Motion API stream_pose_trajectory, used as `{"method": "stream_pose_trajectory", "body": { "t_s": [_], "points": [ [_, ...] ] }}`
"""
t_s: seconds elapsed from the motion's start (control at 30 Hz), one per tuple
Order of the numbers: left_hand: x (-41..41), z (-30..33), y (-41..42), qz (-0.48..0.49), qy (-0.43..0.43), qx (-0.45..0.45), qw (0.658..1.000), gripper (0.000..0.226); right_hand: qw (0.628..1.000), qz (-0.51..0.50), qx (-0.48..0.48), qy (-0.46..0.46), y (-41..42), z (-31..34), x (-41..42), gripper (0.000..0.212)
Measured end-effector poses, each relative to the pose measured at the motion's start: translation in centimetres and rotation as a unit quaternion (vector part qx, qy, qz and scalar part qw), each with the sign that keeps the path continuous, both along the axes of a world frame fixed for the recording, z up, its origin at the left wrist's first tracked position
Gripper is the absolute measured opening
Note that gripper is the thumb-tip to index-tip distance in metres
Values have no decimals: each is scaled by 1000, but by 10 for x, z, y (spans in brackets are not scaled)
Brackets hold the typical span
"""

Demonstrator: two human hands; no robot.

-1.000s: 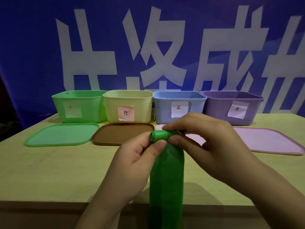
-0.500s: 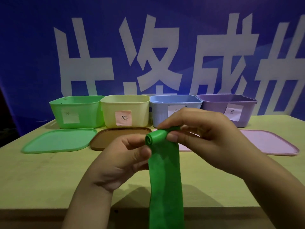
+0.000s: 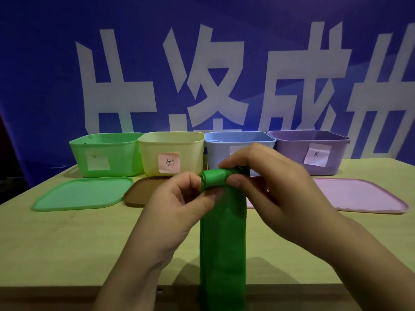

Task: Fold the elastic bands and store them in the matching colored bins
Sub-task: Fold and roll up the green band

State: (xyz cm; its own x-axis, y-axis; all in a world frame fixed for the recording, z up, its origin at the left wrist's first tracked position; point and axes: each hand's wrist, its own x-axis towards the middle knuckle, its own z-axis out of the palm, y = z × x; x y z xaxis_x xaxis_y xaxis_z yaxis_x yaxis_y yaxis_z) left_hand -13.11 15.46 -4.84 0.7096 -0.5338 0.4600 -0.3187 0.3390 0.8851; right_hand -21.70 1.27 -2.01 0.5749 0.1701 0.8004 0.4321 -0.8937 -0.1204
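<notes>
I see the right hand [image 3: 272, 189] pinching the rolled top of the green elastic band [image 3: 222, 239], thumb under the roll and fingers curled over it, while the left hand [image 3: 179, 205] pinches the band just below the roll at its left edge, thumb pressed on the fabric. The band is held up above the table [image 3: 67, 243], and its loose length hangs straight down past the table's near edge and out of view at the bottom. Beyond the hands I see four open bins in a row, well apart from the band: the green bin [image 3: 105, 153], the yellow bin [image 3: 170, 151], the blue bin [image 3: 238, 142] and the purple bin [image 3: 312, 151], each with a paper label. In front of them lie a green lid [image 3: 83, 194], a brown lid [image 3: 139, 194] and a pink lid [image 3: 359, 196], flat on the table.
</notes>
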Motion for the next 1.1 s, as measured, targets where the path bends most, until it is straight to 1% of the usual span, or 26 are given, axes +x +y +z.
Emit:
{"method": "stream_pose_trajectory", "body": {
  "t_s": [0.1,0.2,0.4,0.53,0.63,0.73,0.8,0.93,1.03,1.1],
  "points": [
    [-3,1,0,-41,23,0,999,33,1000,0,-8,-5,0,-2,0,23],
    [-6,0,-1,-46,7,12,999,25,1000,-1,-13,-20,-1,-3,2,23],
    [-12,-3,-8,-1,0,-17,1000,24,999,-7,-14,-48,-1,-5,3,22],
    [-21,-6,-12,43,-21,-17,999,19,994,-48,-31,-92,-1,-10,4,20],
    [-21,-4,-11,71,-56,10,996,21,987,-91,-38,-130,-1,-14,7,19],
    [-19,-7,-12,79,-67,17,994,30,985,-106,-30,-132,-3,-16,14,20],
    [-18,-11,-12,78,-68,17,994,35,987,-100,-31,-125,-3,-20,16,20],
    [-14,-13,-10,55,-71,14,996,27,987,-85,-40,-133,-2,-26,16,15],
    [-13,-13,-8,40,-71,6,997,27,986,-67,-48,-142,-4,-29,15,15],
    [-14,-12,-8,49,-70,3,996,34,988,-51,-51,-135,-6,-31,14,13]
  ]
}}
